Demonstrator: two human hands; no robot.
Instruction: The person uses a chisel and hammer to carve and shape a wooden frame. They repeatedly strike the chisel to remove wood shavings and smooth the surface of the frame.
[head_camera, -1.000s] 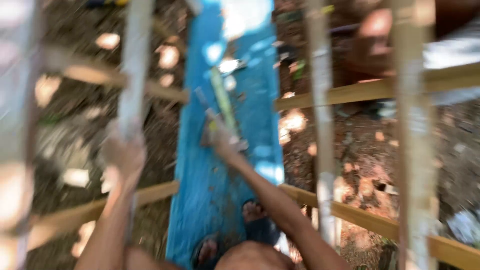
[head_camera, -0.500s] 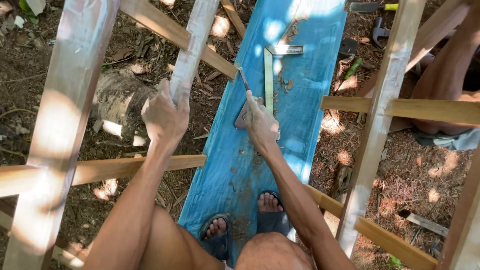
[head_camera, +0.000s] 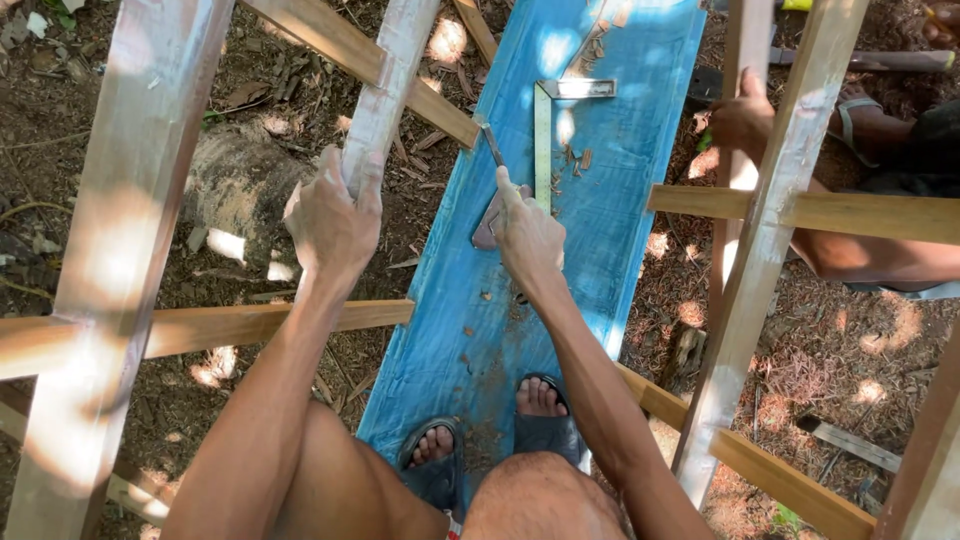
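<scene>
I look down through a wooden frame at a blue board (head_camera: 600, 200) lying on the ground. My left hand (head_camera: 333, 218) grips a pale upright post (head_camera: 385, 95) of the frame. My right hand (head_camera: 528, 235) is shut on a chisel (head_camera: 493, 150) whose metal blade points up and away, above the blue board. A metal carpenter's square (head_camera: 545, 140) lies on the board just beyond my right hand. My two feet in dark sandals (head_camera: 540, 425) stand on the board's near end.
Another person's hand (head_camera: 742, 118) holds a post at the right, their leg (head_camera: 880, 255) behind a rail. Horizontal wooden rails (head_camera: 200, 325) cross the frame. Wood chips and leaf litter cover the soil; a hammer-like tool (head_camera: 860, 60) lies at top right.
The view has steadied and drawn closer. My right hand has shifted a little with the chisel; my left hand stays on the post. The other person's hand now shows on the right post.
</scene>
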